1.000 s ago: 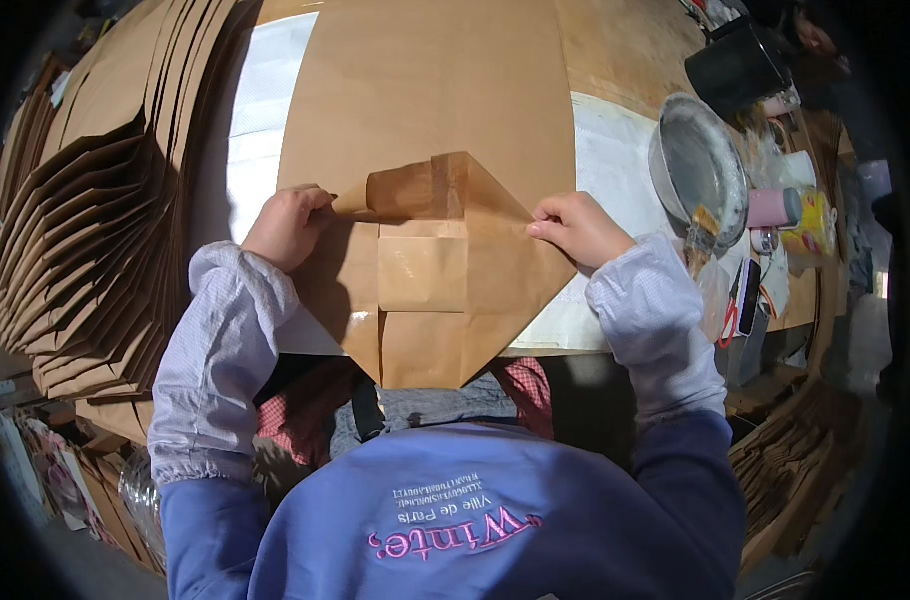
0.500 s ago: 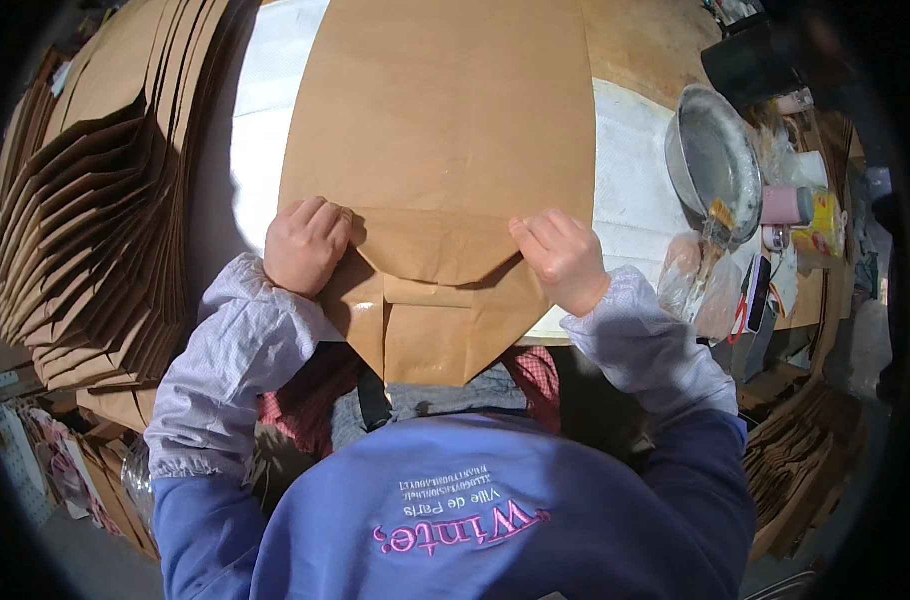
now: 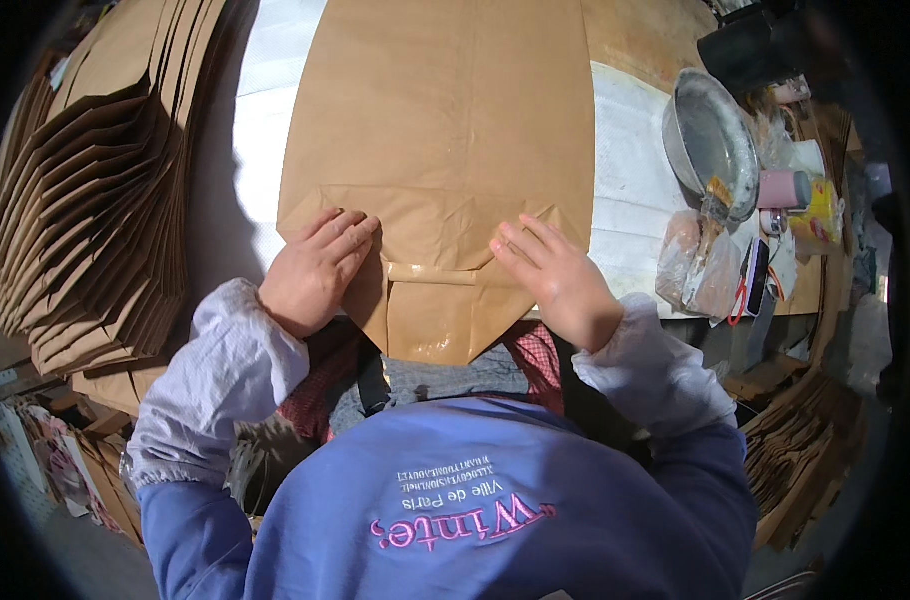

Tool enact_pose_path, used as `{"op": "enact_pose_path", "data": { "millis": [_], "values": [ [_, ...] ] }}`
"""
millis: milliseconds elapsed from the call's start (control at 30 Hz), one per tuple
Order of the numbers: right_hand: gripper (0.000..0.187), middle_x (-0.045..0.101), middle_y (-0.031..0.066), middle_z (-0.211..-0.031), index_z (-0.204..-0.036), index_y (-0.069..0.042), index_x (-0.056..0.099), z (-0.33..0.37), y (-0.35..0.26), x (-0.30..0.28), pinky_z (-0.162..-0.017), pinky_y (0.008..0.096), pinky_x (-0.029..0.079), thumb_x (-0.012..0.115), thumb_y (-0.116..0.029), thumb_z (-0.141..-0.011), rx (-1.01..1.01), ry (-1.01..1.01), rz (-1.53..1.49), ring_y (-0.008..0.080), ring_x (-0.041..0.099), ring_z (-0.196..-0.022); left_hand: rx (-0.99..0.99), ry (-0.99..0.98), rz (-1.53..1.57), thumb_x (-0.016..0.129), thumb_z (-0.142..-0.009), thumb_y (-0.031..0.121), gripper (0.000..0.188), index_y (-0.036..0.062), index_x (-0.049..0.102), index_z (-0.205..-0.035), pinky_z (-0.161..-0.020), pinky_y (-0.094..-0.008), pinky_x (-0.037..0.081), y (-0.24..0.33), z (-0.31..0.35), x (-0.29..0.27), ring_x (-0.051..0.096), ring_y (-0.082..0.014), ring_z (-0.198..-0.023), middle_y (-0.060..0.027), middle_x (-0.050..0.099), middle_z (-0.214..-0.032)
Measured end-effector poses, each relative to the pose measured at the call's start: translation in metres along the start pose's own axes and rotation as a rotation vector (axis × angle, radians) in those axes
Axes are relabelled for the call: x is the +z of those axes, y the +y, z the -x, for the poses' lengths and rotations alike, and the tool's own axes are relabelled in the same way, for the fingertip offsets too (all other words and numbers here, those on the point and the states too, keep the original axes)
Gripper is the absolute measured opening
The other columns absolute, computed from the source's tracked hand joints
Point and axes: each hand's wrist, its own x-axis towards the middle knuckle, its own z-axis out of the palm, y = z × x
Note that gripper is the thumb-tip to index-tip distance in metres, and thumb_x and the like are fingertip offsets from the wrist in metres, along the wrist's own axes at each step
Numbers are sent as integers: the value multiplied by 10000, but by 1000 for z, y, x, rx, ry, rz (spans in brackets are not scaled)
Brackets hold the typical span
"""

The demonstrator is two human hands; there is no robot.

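A large brown paper bag (image 3: 440, 110) lies flat on the table, its near end folded into a pointed flap that reaches past the table's front edge. Wet, shiny glue-like spots show on the lower flap (image 3: 433, 325). My left hand (image 3: 320, 268) rests flat on the left side of the fold, fingers stretched out. On the right side, my right hand (image 3: 557, 275) presses with its fingers extended and slightly spread. Neither hand grips anything. The palms hide the fold's outer corners in part.
A tall stack of folded brown paper bags (image 3: 85, 220) stands at the left. To the right sit a metal basin (image 3: 710, 145), a brush (image 3: 716, 200) on a plastic bag, a pink cup (image 3: 783, 190) and red-handled scissors (image 3: 740, 300). More paper bags (image 3: 805, 460) lie low at the right.
Both hands have gone from pinching the edges of the folded strip to lying flat on it. The strip now lies pressed down, and its creases spread wider.
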Motion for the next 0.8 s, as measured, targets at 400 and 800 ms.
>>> {"op": "enact_pose_path", "data": {
  "millis": [400,800],
  "values": [
    [329,599,121,-960,-993,-13,619,35,-35,53,-715,393,501,666,-65,-672,95,317,-14,300,606,-891,92,-84,242,781,-602,56,434,-5,581,-982,-1118,-555,339,5,13,0,318,-473,-1391,-236,415,-1463],
    [153,593,76,-766,-777,-18,661,-14,8,28,-665,361,461,732,-148,-818,380,384,-465,250,563,-774,-385,269,674,727,-813,58,170,-29,581,-806,-736,-378,479,-14,-17,23,597,-314,-843,-141,603,-887]
  ]
}}
